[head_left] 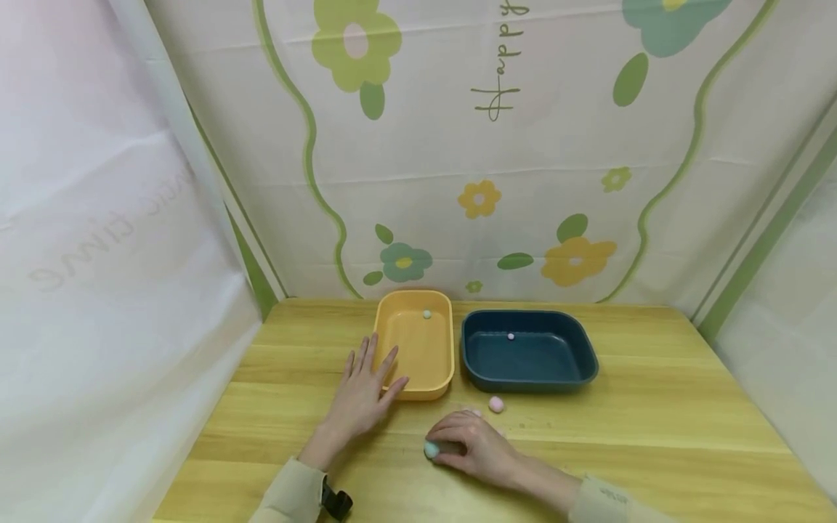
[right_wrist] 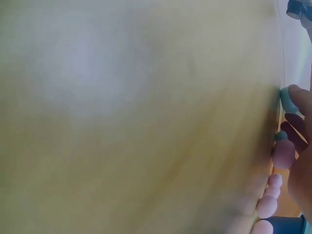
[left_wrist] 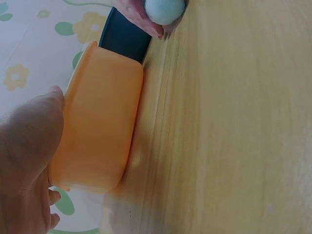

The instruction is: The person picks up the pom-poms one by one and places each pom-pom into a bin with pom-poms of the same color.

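Observation:
My left hand [head_left: 358,396] lies with fingers spread over the left and front rim of a yellow tray [head_left: 416,356]. Inside that tray is a small pale green ball [head_left: 427,314]. Just in front of the trays, my right hand [head_left: 480,447] pinches a larger pale green ball [head_left: 431,449] between thumb and fingers, low at the tabletop. This ball [left_wrist: 165,10] shows at the top of the left wrist view. A pink ball [head_left: 496,404] sits beyond the right hand. More pink balls [right_wrist: 266,206] and a small teal ball [right_wrist: 281,136] appear in the right wrist view, partly hidden from the head view.
To the right of the yellow tray stands a dark blue tray [head_left: 530,367] with a tiny pale ball [head_left: 511,336] in it. A flowered white cloth [head_left: 418,145] hangs behind the wooden table [head_left: 654,421] and at both sides.

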Demonstrator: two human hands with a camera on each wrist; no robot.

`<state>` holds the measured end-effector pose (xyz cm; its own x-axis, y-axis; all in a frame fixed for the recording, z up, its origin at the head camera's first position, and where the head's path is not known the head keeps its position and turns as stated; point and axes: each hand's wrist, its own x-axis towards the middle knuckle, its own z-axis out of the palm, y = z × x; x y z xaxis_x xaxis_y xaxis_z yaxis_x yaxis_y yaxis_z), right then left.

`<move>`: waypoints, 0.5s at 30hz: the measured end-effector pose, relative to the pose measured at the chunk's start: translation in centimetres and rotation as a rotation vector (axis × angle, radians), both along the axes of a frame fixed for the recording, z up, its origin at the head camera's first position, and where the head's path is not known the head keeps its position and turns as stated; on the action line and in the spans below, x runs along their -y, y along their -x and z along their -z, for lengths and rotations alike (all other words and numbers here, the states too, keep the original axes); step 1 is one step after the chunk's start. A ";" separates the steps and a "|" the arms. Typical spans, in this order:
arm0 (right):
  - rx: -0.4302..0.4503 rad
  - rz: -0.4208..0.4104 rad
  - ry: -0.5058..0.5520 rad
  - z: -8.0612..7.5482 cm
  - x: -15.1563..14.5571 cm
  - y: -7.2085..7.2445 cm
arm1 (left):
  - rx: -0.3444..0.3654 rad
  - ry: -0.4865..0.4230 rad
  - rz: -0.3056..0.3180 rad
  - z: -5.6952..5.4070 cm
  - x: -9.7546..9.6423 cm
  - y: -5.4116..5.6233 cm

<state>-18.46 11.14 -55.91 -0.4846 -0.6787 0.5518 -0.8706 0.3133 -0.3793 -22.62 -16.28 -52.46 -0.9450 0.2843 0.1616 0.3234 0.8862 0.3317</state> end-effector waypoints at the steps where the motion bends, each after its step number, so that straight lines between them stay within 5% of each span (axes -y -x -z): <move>1: 0.006 0.000 -0.002 0.0 0.0 0.0 | 0.002 0.000 -0.001 0.0 0.0 0.0; 9: -0.038 0.047 0.034 0.0 0.2 -0.2 | 0.010 -0.007 0.004 -0.1 0.0 0.1; 15: -0.260 0.042 0.062 -0.9 0.5 -0.1 | 0.014 -0.004 0.004 -0.1 0.0 0.1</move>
<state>-18.40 10.69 -55.06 -0.3482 -0.6223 0.7011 -0.9281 0.3339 -0.1646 -22.71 -16.24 -52.38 -0.9462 0.2871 0.1494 0.3218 0.8838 0.3397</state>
